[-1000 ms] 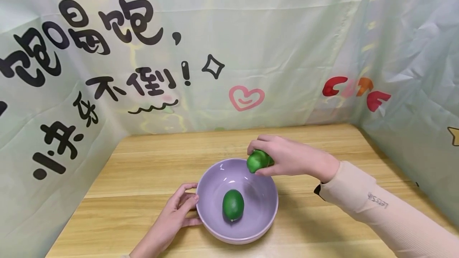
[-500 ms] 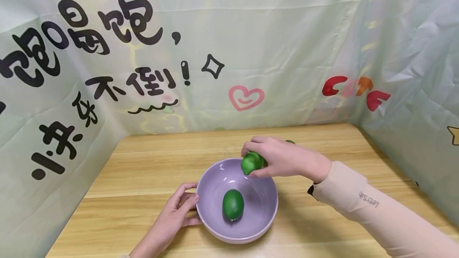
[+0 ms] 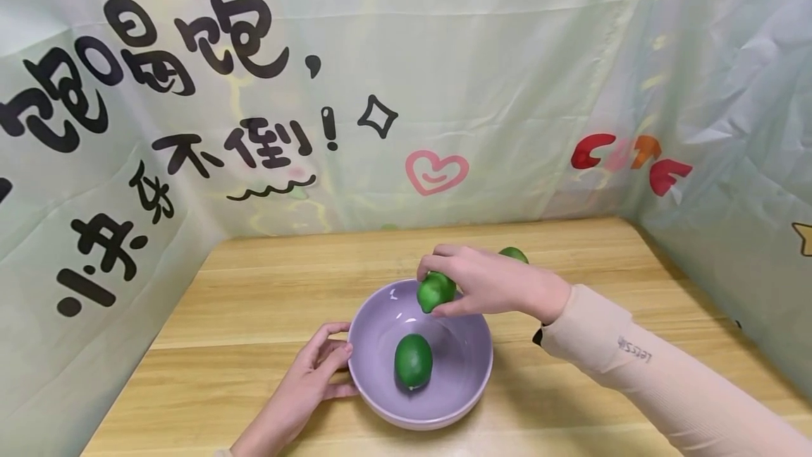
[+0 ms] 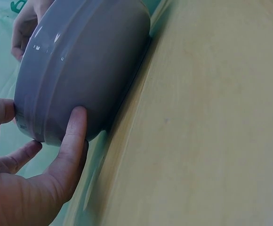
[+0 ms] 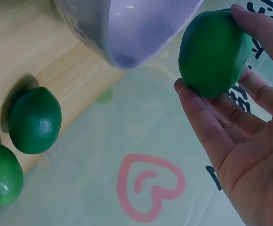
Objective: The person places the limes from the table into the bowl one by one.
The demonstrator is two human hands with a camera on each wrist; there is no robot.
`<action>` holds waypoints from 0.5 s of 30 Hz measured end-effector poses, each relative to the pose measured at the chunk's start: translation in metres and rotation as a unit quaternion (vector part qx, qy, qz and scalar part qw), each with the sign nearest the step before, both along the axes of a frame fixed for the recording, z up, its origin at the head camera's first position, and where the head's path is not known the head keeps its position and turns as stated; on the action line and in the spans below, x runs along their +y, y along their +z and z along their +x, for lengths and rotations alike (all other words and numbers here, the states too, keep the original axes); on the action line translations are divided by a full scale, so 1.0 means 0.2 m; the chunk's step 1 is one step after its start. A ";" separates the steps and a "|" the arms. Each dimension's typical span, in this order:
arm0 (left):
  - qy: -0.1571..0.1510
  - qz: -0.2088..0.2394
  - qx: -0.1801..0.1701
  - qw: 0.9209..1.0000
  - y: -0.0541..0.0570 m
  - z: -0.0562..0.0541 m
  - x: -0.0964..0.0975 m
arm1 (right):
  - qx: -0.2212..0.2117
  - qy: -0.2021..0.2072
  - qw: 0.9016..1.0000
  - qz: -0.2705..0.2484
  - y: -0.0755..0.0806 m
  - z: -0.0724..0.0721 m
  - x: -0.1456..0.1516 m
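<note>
A purple bowl stands on the wooden table with one dark green lime lying in it. At the bowl's left side my left hand holds it, the fingers spread on the rim and outer wall. My right hand grips a brighter green lime between thumb and fingers, over the far right part of the bowl. In the right wrist view this held lime shows beside the bowl's rim, with fingertips on both its ends.
Two more limes lie on the table past the bowl: a dark one and a lighter one. In the head view, a lime peeks out behind the right hand. Printed cloth walls in the wooden table.
My right hand has moved left with its lime, further over the bowl. A lime behind that hand has come into view. The left hand and the bowl stay put.
</note>
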State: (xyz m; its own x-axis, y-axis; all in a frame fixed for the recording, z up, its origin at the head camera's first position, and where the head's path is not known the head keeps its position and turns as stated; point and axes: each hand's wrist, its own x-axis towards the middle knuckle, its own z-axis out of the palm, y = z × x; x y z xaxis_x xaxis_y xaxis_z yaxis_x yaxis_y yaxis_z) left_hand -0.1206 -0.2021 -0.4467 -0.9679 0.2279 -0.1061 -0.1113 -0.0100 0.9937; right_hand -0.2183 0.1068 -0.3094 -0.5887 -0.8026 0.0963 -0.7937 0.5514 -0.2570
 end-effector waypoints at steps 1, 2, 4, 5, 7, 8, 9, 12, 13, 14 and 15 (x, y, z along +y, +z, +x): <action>0.000 0.000 0.000 1.000 0.00 0.00 0.00 | 0.000 0.001 1.000 0.000 0.00 0.00 0.00; -0.001 0.000 0.000 1.000 0.00 0.00 0.00 | 0.001 0.001 1.000 -0.001 0.00 0.00 -0.01; -0.002 0.001 0.001 1.000 0.00 0.00 0.00 | 0.002 0.003 1.000 -0.001 -0.01 0.01 -0.02; -0.003 0.001 0.001 1.000 0.01 0.00 0.00 | 0.002 0.003 1.000 0.000 -0.01 0.01 -0.02; -0.003 0.000 0.000 1.000 0.01 0.00 0.00 | 0.001 0.004 1.000 0.001 -0.02 0.01 -0.03; -0.003 0.000 0.000 1.000 0.01 0.00 0.00 | 0.001 0.003 1.000 0.003 -0.02 0.01 -0.03; -0.002 0.000 0.000 1.000 0.01 0.00 0.00 | -0.001 0.002 1.000 0.006 -0.02 0.01 -0.04; -0.001 -0.001 -0.001 1.000 0.01 0.01 0.00 | -0.006 0.001 1.000 0.010 -0.03 0.01 -0.06; 0.000 -0.001 -0.001 1.000 0.01 0.01 0.00 | -0.008 0.002 1.000 0.011 -0.03 0.01 -0.06; 0.000 -0.001 -0.002 1.000 0.01 0.01 0.00 | -0.010 0.003 1.000 0.012 -0.04 0.01 -0.07; 0.001 -0.001 -0.002 1.000 0.01 0.01 0.00 | -0.012 0.005 1.000 0.012 -0.04 0.01 -0.07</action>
